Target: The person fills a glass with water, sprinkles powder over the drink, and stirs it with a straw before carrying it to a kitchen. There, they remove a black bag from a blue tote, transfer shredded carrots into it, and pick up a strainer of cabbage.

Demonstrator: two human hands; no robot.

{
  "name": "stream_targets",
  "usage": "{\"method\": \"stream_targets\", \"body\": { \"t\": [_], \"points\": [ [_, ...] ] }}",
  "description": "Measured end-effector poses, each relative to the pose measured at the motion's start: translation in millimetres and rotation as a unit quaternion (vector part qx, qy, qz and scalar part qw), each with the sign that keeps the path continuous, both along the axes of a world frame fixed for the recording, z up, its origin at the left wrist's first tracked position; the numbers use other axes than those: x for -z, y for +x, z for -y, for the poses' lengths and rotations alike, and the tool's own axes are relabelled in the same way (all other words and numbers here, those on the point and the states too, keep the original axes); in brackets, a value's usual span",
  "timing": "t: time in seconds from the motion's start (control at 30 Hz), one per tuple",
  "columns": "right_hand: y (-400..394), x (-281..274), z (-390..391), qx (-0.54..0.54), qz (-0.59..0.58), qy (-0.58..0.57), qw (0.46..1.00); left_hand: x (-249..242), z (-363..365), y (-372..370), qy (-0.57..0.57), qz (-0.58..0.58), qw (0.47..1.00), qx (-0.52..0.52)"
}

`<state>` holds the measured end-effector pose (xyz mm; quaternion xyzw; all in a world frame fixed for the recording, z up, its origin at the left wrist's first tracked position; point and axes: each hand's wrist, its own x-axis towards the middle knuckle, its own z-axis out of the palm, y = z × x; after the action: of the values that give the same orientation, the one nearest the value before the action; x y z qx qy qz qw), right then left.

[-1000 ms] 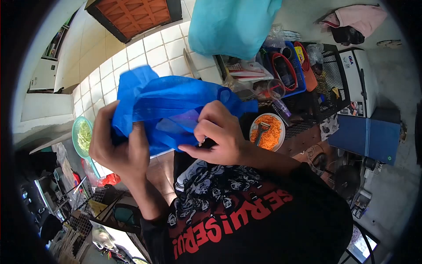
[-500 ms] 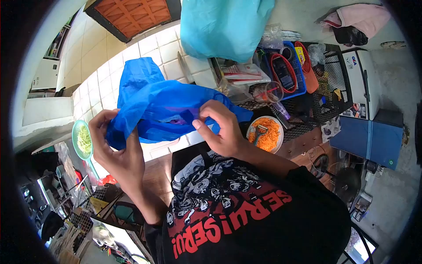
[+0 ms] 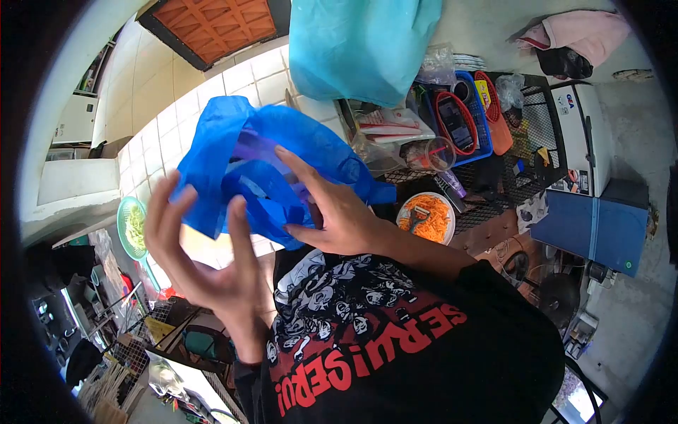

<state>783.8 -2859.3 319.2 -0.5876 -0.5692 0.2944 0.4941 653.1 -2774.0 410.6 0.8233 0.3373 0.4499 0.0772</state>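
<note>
A blue bag (image 3: 205,155) is above the white tiled counter, its mouth gaping toward me and something purple showing inside. My right hand (image 3: 342,215) is at the bag's near right edge, its thumb and curled fingers gripping the blue material while the index finger stretches along the opening. Just left of the bag is my left hand (image 3: 205,261), slightly blurred, with fingers spread and nothing in them. Its fingertips are close to the bag's left side. What lies deeper in the bag is hidden.
On the right stands a bowl of shredded orange food (image 3: 432,225) with a peeler (image 3: 417,218) on top. A green strainer (image 3: 121,240) with pale green shreds sits at left. Beyond are a blue basket (image 3: 484,134), a plastic cup (image 3: 439,154) and a hanging turquoise cloth (image 3: 360,49).
My left hand has let go of the bag's edge and spread its fingers. The bag's mouth has opened wider, and my right hand has moved slightly left and down at its edge.
</note>
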Motion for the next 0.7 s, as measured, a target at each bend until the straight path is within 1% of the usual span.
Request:
{"method": "stream_targets", "body": {
  "t": [0.03,0.07,0.1,0.13,0.17,0.2,0.23,0.3,0.33,0.4,0.43,0.5,0.57,0.63,0.67,0.7],
  "points": [
    [1,-1,-2,0.001,0.000,0.000,1.000,8,5,-9,0.019,0.004,0.999,0.042],
    [1,-3,-4,-0.023,-0.003,-0.025,0.999,14,13,-13,-0.001,0.027,0.994,0.107],
    [3,-6,-6,-0.047,-0.006,-0.050,0.998,12,17,-15,-0.014,-0.035,0.986,0.162],
    [6,-11,-7,-0.046,-0.006,-0.050,0.998,8,20,-14,-0.028,-0.098,0.971,0.216],
    [11,-17,-9,-0.081,-0.033,-0.110,0.990,11,18,-10,-0.029,-0.098,0.971,0.216],
    [14,-19,-9,-0.116,-0.059,-0.169,0.977,16,16,-5,-0.062,-0.121,0.964,0.228],
    [12,-14,-8,-0.116,-0.060,-0.170,0.977,20,15,-1,-0.094,-0.145,0.955,0.240],
    [6,4,-8,-0.047,0.009,-0.057,0.997,28,10,-3,-0.093,-0.161,0.957,0.220],
    [6,7,-7,-0.047,0.008,-0.058,0.997,31,7,-5,-0.092,-0.177,0.959,0.201],
    [7,12,-6,-0.008,0.027,-0.033,0.999,33,4,-9,-0.109,-0.186,0.957,0.192],
    [8,18,-8,-0.005,0.009,-0.010,1.000,33,3,-10,-0.119,-0.190,0.957,0.183],
    [11,19,-11,0.001,-0.012,-0.019,1.000,33,3,-9,-0.149,-0.175,0.957,0.177],
    [14,18,-15,0.006,-0.034,-0.028,0.999,32,2,-7,-0.133,-0.175,0.959,0.176],
    [17,19,-18,0.035,-0.053,0.065,0.996,34,0,-8,-0.091,-0.195,0.960,0.179],
    [19,19,-19,0.035,-0.054,0.063,0.996,34,0,-9,-0.094,-0.195,0.960,0.178],
    [21,20,-20,0.042,-0.057,0.076,0.995,32,0,-9,-0.085,-0.228,0.954,0.172]
  ]
}}
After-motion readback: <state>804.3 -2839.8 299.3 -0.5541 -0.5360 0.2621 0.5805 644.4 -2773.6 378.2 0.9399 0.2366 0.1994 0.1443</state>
